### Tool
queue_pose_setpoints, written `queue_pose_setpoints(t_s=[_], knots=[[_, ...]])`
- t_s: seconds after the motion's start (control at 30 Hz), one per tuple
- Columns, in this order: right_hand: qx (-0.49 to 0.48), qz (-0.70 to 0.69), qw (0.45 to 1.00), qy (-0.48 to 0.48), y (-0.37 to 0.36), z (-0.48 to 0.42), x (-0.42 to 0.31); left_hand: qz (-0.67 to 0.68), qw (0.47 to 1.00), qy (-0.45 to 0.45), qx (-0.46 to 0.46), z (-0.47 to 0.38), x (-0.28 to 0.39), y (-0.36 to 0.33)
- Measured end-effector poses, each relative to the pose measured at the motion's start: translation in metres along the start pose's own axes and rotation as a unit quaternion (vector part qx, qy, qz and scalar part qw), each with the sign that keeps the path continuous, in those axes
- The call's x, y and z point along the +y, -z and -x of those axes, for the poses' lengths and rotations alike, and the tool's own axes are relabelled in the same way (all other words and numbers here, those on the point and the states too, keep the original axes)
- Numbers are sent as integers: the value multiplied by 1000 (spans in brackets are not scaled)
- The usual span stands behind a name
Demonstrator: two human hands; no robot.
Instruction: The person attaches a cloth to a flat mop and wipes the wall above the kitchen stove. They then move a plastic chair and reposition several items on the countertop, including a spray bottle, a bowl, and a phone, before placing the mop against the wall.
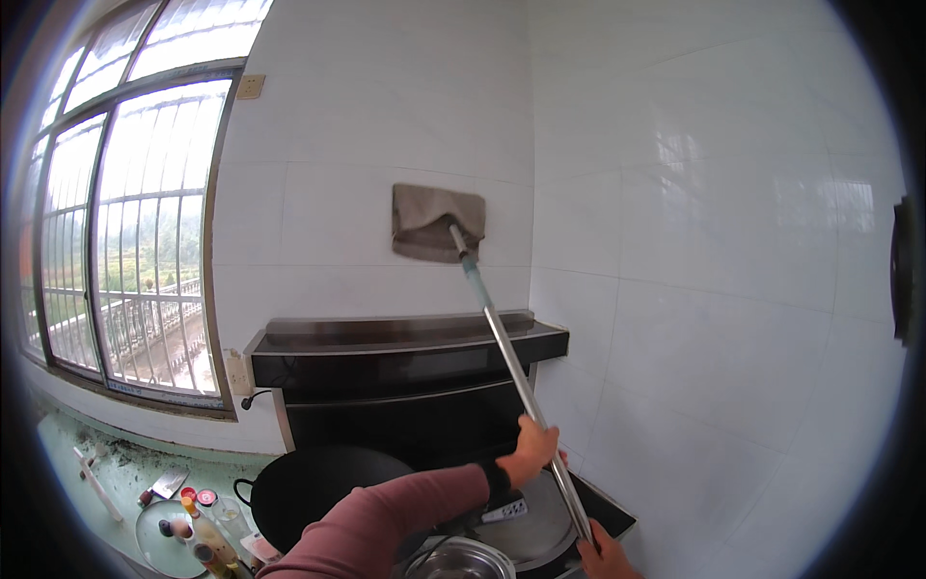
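Note:
My left hand [532, 452], below a mauve sleeve and a black wristband, grips the metal pole [515, 362] of a flat mop partway along its length. Lower down, at the picture's bottom edge, my right hand [606, 556] is closed around the same pole near its end. The pole slants up and away to a mop head wrapped in a grey-brown cloth [434, 206]. That cloth lies against the white tiled wall [347, 217], left of the room corner and above the black range hood [405, 369].
A black wok [318, 485] and a steel pot [463, 561] stand beneath my left arm. A power strip [505, 510] lies beside the pot. Bottles [210, 532], a cleaver [170, 481] and a glass plate [155, 539] occupy the left counter, below a barred window [145, 239].

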State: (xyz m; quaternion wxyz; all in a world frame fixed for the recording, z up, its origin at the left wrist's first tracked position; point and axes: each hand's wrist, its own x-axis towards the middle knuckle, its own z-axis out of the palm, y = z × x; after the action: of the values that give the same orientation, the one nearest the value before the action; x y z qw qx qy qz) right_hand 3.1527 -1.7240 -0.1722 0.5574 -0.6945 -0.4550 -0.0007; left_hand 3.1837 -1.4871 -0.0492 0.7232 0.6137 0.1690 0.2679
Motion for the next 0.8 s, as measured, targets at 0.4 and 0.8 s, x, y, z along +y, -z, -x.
queue_pose_setpoints(t_s=[0.4, 0.8], knots=[[-21, -39, 999, 31, -66, -117, -67, -61, 982, -159, 77, -52, 143, 66], [-28, -179, 983, -6, -71, -274, -186, -283, 927, -229, 86, -83, 262, 59]])
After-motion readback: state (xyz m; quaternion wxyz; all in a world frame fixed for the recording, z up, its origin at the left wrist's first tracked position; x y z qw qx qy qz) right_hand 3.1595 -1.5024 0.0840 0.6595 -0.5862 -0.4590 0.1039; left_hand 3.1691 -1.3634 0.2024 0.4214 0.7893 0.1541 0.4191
